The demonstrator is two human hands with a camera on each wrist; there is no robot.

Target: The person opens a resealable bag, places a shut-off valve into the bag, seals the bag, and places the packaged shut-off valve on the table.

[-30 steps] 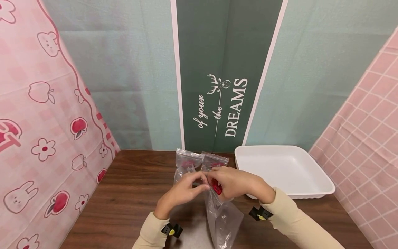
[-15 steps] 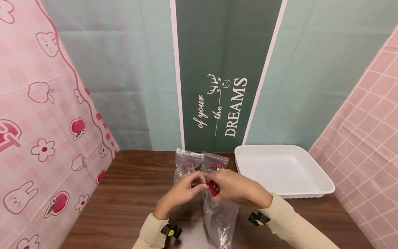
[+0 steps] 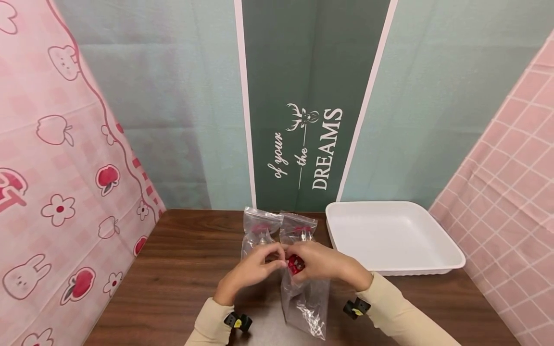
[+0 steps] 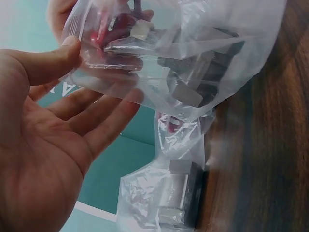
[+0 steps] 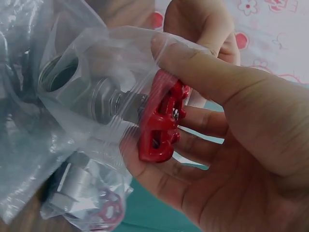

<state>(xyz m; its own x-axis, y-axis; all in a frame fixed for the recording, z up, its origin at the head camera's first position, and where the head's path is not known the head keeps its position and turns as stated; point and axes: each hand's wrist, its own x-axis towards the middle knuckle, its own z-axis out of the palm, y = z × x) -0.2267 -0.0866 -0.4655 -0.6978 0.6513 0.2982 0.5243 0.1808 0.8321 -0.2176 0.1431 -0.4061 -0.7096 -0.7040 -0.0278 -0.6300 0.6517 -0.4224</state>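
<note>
A metal gate valve (image 5: 102,99) lies inside a clear zip bag (image 3: 305,312), its red handwheel (image 5: 159,126) standing at the bag's mouth. My right hand (image 3: 324,262) grips the valve around that wheel, thumb above and fingers below, with the bag's zip edge in the grasp. On the other side of the mouth, my left hand (image 3: 255,266) pinches the bag's rim by thumb and fingertips. In the left wrist view the valve's steel body (image 4: 200,79) shows through the plastic. The bag's lower part hangs toward the table's front.
Behind my hands, two more zip bags (image 3: 261,223) (image 3: 298,229) with red-wheeled valves lie on the dark wooden table (image 3: 186,269). A white tray (image 3: 389,235) stands at the back right. Printed cloths hang around the table.
My right hand has shifted slightly left and turned, bringing the red wheel nearer my left hand. The bag's hanging part has swung left and upward. My left hand barely moves.
</note>
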